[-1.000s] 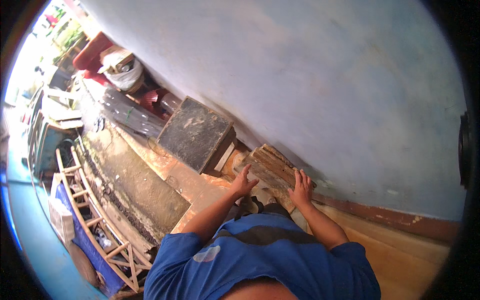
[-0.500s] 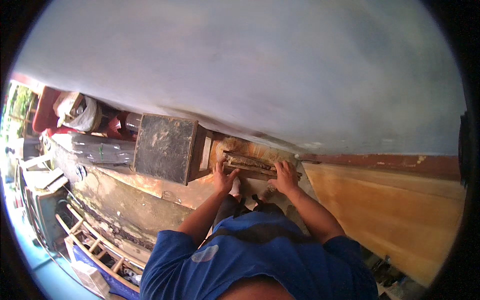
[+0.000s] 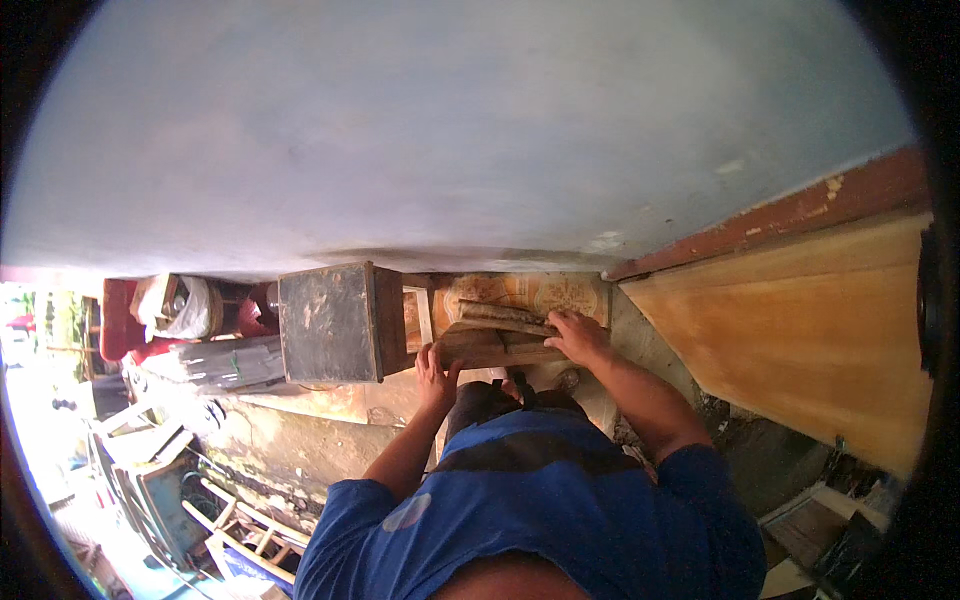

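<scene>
Several old wooden boards are held across in front of my body. A wide, dark brown wooden board [image 3: 490, 347] shows its flat face, and narrower, rough-edged wood strips [image 3: 500, 316] lie along its far side. My left hand [image 3: 437, 378] is closed round the left end of the wide board, thumb toward me. At the right end, my right hand [image 3: 580, 338] grips the boards, with its fingers over the strips. The undersides of the boards are hidden. Just left of them stands a dark, scuffed wooden box [image 3: 328, 325].
A pale wall [image 3: 480, 140] rises close ahead. To the right leans a large yellowish wooden panel [image 3: 790, 330]. Patterned tiles [image 3: 570, 293] lie at the wall's foot. On the left are a grey plastic-wrapped bundle [image 3: 225, 365], red items and a wooden frame [image 3: 255, 525].
My left hand has moved from the far left corner of the boards to the near left end. The wide board's face now shows more. My view has turned, too.
</scene>
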Available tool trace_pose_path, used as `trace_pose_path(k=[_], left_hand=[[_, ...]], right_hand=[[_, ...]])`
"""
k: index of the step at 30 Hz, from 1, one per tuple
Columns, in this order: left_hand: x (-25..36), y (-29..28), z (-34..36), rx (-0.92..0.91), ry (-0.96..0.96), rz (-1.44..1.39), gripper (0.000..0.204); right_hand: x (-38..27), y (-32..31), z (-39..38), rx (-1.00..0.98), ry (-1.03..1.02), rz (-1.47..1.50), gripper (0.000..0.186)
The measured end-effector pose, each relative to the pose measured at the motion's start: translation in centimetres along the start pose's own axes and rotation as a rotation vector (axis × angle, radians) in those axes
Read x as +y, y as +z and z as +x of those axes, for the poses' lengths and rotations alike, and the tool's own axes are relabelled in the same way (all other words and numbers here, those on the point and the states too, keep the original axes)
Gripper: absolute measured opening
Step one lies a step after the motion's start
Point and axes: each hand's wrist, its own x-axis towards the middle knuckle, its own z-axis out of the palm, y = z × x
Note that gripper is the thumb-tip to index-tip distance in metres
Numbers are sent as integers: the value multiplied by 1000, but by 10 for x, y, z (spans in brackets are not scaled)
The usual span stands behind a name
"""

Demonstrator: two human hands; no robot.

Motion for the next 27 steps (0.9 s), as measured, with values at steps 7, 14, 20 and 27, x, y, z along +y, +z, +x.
trace_pose_path(k=[7, 14, 20, 27], left_hand=[[28, -16, -16, -257, 71, 515, 93], [65, 0, 30, -657, 224, 727, 59], [66, 32, 63, -744, 325, 672, 46], [154, 54, 98, -621, 413, 639, 48]], right_hand=[[55, -40, -50, 246, 138, 76, 64], [113, -70, -143, 463, 311, 160, 65], [154, -67, -254, 687, 484, 225, 61], [182, -36, -369, 690, 882, 372, 46]])
